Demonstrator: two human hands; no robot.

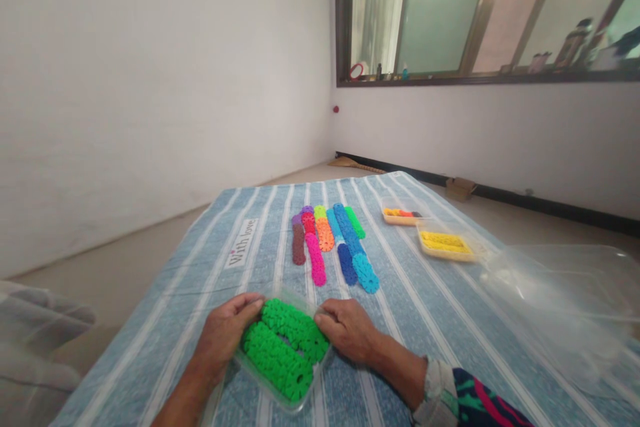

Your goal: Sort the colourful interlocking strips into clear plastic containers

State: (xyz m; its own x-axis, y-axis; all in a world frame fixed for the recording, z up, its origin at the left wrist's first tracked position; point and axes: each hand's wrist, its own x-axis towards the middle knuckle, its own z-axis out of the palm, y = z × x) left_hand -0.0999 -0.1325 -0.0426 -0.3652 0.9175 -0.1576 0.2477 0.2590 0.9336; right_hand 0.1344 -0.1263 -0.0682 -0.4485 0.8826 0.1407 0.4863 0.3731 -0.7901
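Observation:
Near the front edge of the table is a clear plastic box (293, 407), tilted in my view. Rows of green notched plastic discs (285, 347) lie inside it. My left hand (223, 333) grips the box's left side, thumb over the rim. On the opposite side my right hand (350, 330) holds the rim, its fingers curled. Beyond the box, stacked discs lie in rows on the cloth: brown (299, 243), pink (315, 259), orange (325, 235), dark blue (347, 264), light blue (366, 273) and a short green row (355, 222).
A striped blue cloth (165, 320) with printed lettering covers the table. To the right stand a box of yellow discs (445, 242) and a box of orange and red pieces (401, 213). Clear plastic containers or lids (560, 307) lie at the right edge, blurred.

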